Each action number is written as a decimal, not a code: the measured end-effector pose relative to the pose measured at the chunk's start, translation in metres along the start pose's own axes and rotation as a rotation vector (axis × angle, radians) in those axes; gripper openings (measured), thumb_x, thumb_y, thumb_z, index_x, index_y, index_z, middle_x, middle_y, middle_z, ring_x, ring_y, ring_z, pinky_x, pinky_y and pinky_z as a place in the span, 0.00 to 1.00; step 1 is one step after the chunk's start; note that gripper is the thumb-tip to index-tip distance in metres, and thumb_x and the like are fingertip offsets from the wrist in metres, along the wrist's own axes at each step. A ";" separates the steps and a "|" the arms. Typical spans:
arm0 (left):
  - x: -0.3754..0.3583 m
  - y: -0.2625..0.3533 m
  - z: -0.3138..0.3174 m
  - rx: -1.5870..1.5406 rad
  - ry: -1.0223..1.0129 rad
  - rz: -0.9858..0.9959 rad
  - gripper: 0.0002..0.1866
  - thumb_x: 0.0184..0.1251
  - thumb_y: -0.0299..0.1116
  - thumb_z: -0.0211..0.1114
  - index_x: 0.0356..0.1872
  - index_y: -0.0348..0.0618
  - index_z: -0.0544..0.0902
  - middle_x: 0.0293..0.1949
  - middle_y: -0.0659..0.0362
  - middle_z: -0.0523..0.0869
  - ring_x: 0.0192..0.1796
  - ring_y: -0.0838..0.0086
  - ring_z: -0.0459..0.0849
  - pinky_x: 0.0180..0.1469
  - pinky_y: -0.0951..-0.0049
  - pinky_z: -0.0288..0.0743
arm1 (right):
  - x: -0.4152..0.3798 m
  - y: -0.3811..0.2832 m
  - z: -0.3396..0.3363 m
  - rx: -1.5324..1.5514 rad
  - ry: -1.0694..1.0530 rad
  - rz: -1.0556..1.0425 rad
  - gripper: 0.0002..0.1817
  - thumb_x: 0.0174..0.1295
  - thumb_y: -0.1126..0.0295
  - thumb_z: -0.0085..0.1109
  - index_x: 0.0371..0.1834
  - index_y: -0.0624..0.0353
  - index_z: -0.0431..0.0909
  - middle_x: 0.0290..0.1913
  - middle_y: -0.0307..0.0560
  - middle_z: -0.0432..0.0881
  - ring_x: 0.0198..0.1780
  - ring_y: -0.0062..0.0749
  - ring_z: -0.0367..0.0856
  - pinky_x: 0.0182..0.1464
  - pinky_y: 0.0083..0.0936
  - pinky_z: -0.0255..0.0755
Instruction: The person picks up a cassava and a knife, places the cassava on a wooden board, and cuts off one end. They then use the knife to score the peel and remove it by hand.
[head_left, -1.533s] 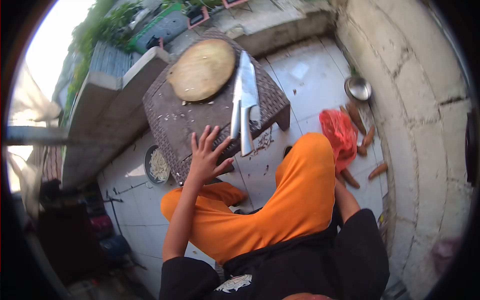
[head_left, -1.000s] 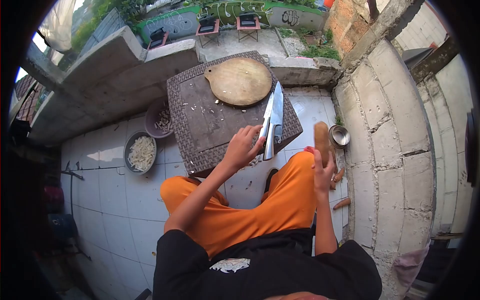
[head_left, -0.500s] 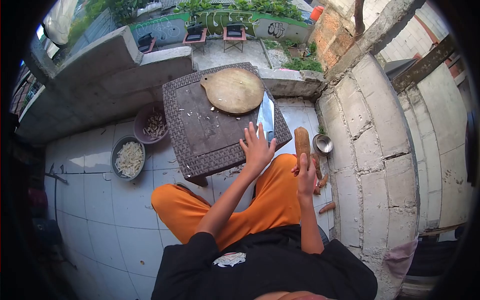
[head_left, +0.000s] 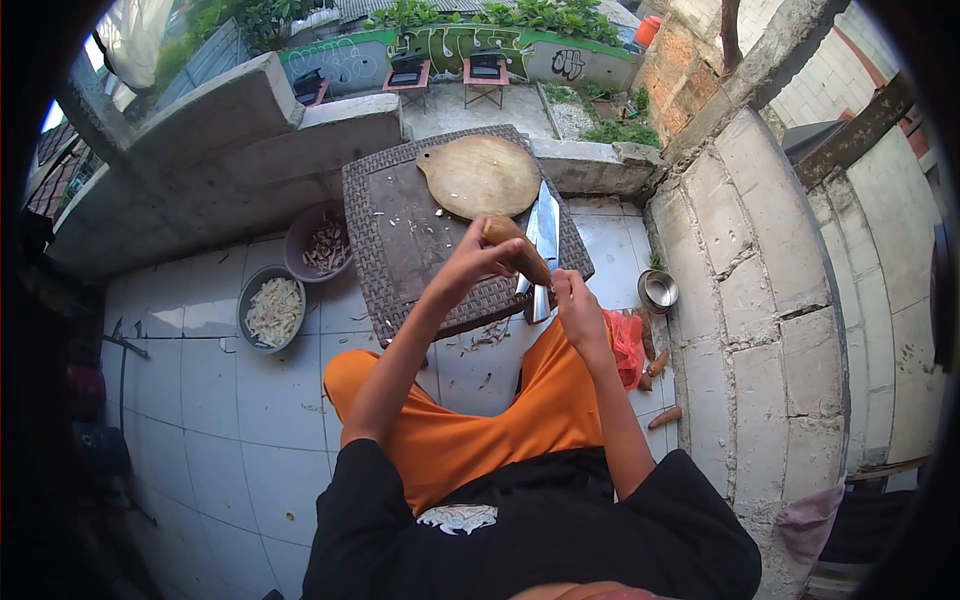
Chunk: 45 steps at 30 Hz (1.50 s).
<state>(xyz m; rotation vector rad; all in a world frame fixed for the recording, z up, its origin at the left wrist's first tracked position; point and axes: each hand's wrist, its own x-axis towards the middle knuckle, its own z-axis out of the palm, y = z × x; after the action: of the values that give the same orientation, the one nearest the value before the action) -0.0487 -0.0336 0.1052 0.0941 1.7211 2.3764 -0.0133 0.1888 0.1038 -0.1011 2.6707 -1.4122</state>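
Head view showed the left hand (head_left: 470, 264) grasping a root tuber (head_left: 521, 252) slantwise, its nearer tip at right hand (head_left: 580, 308), fingers bent, grip unclear.

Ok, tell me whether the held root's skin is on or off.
On, where it shows: the root is brown along its visible length. Its lower end, by the right hand, is too small to tell.
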 end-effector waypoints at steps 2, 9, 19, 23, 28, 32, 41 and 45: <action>0.011 -0.002 -0.022 0.022 0.082 0.043 0.33 0.65 0.40 0.74 0.62 0.40 0.65 0.50 0.52 0.80 0.45 0.70 0.86 0.42 0.72 0.85 | 0.012 0.026 0.009 -0.422 0.031 -0.021 0.35 0.66 0.40 0.57 0.57 0.63 0.70 0.47 0.63 0.83 0.49 0.59 0.83 0.50 0.48 0.76; 0.012 -0.009 -0.088 -0.041 0.487 0.207 0.30 0.63 0.34 0.75 0.56 0.39 0.63 0.51 0.49 0.78 0.43 0.65 0.88 0.44 0.71 0.88 | 0.021 0.030 0.033 -0.542 -0.050 0.085 0.37 0.60 0.48 0.64 0.62 0.64 0.63 0.42 0.68 0.85 0.46 0.64 0.85 0.49 0.53 0.77; -0.036 0.032 -0.141 -0.470 0.833 0.533 0.31 0.62 0.33 0.76 0.57 0.41 0.63 0.51 0.49 0.77 0.42 0.62 0.88 0.44 0.73 0.88 | 0.021 0.031 0.033 -0.466 0.111 0.003 0.28 0.66 0.62 0.52 0.64 0.69 0.66 0.40 0.72 0.84 0.43 0.69 0.84 0.49 0.54 0.75; -0.052 0.038 -0.157 -0.609 0.876 0.609 0.32 0.62 0.32 0.76 0.58 0.42 0.62 0.51 0.49 0.77 0.41 0.61 0.88 0.45 0.73 0.89 | 0.031 0.037 0.006 0.039 0.184 -0.019 0.24 0.67 0.63 0.58 0.62 0.66 0.71 0.30 0.53 0.82 0.30 0.46 0.82 0.36 0.40 0.75; -0.050 0.041 -0.155 -0.435 0.992 0.625 0.32 0.62 0.32 0.76 0.59 0.41 0.63 0.52 0.49 0.76 0.44 0.59 0.89 0.43 0.74 0.88 | 0.116 -0.008 0.027 0.096 0.044 -0.235 0.19 0.65 0.63 0.66 0.53 0.62 0.76 0.25 0.40 0.75 0.23 0.31 0.74 0.29 0.32 0.70; -0.046 0.036 -0.149 -0.584 0.952 0.622 0.33 0.64 0.36 0.75 0.60 0.43 0.60 0.52 0.49 0.76 0.40 0.63 0.89 0.41 0.75 0.87 | 0.233 -0.061 0.068 -0.397 0.051 -0.561 0.19 0.67 0.56 0.62 0.46 0.61 0.73 0.31 0.61 0.83 0.35 0.59 0.84 0.38 0.46 0.74; -0.064 0.039 -0.181 -0.817 0.707 0.673 0.21 0.67 0.47 0.72 0.53 0.47 0.79 0.45 0.59 0.85 0.41 0.74 0.88 0.36 0.81 0.80 | 0.350 -0.041 0.138 -0.663 0.159 -0.443 0.22 0.68 0.52 0.59 0.48 0.63 0.71 0.47 0.65 0.82 0.51 0.62 0.82 0.51 0.55 0.74; -0.077 0.044 -0.191 -0.768 0.722 0.673 0.24 0.66 0.44 0.72 0.56 0.50 0.72 0.45 0.58 0.84 0.40 0.73 0.87 0.35 0.79 0.81 | 0.353 -0.018 0.173 -0.718 0.379 -0.426 0.23 0.68 0.50 0.58 0.49 0.59 0.72 0.50 0.59 0.80 0.57 0.54 0.78 0.60 0.55 0.66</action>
<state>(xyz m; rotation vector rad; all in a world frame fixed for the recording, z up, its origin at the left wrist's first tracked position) -0.0120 -0.2403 0.0918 -0.4114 0.8621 3.7493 -0.3391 -0.0032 -0.0039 -0.5367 3.5030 -0.4786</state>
